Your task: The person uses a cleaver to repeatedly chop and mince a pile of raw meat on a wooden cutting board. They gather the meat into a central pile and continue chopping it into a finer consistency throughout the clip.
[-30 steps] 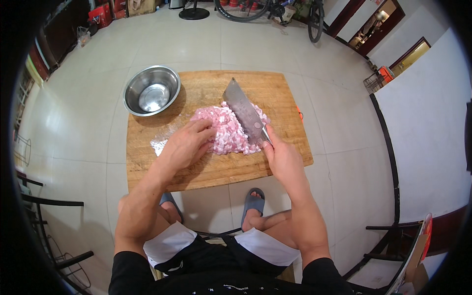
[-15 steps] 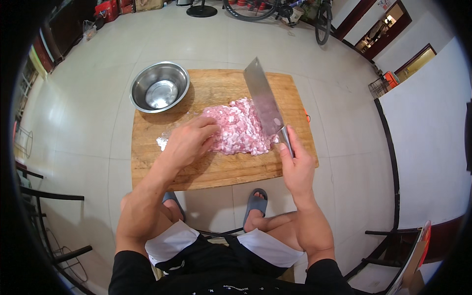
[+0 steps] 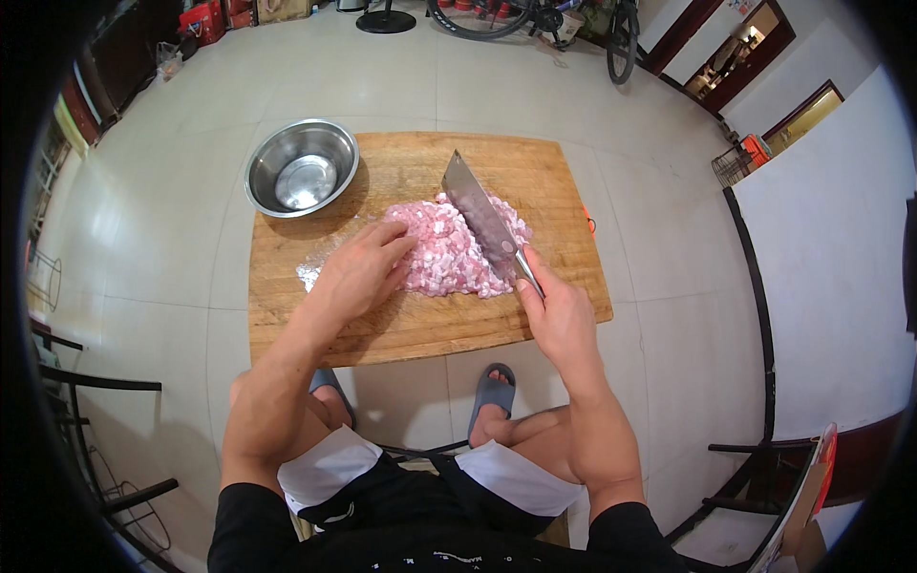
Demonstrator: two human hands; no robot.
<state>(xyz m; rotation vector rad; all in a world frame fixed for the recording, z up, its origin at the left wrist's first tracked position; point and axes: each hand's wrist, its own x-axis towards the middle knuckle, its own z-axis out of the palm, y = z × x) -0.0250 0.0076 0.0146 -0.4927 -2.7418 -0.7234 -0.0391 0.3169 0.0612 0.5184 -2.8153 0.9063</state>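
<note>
A mound of chopped pink and white meat lies in the middle of a wooden cutting board. My right hand grips the handle of a cleaver. Its broad blade slants across the right part of the meat, the lower edge sunk in it, with some pieces on the blade's far side. At the mound's left edge rests my left hand, fingers bent and slightly apart, tips touching the meat and holding nothing. A steel bowl, with nothing in it, stands at the board's far left corner.
Small white scraps lie on the board left of my left hand. Dark chair parts stand at the left. A bicycle is across the tiled floor, and a white partition stands at the right. My sandalled feet are below the board.
The cleaver has come down from above the meat's right edge and shifted left into the mound. My left hand has stayed at the meat's left edge.
</note>
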